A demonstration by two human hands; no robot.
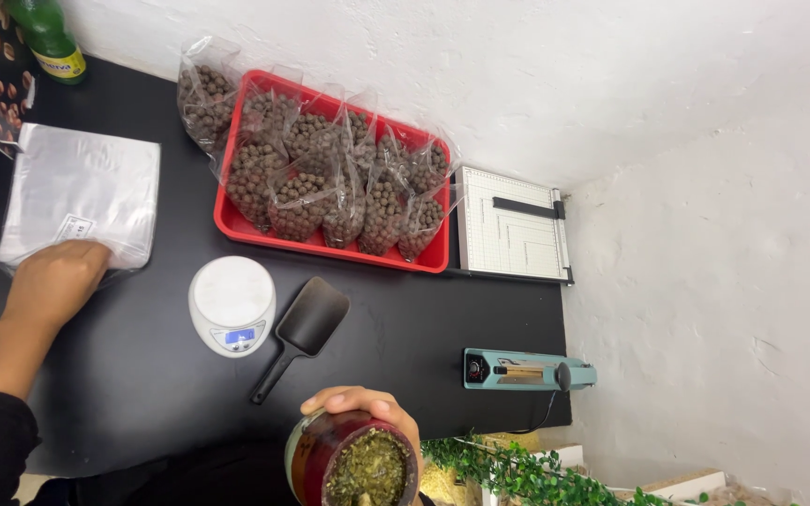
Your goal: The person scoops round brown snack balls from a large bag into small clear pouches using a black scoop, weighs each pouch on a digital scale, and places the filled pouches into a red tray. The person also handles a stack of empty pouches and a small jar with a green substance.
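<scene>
With the left hand point(56, 274) resting flat on the stack of clear plastic bags point(82, 192), the right hand point(367, 409) grips a herb-filled dark red round cup point(353, 461) that could tip over the black surface point(405, 319).

A red tray point(236, 223) of clear bags point(297, 192) filled with brown balls sits at the black table's point(142, 375) far edge, beside a white gridded cutter point(510, 225). A white scale point(232, 305) with a blue display and a black scoop point(304, 333) lie mid-table, a teal sealer point(527, 369) near the right edge. A silvery pouch stack point(82, 192) and a green bottle point(47, 37) lie left; the dark red cup point(353, 464) at the near edge holds green herb.
</scene>
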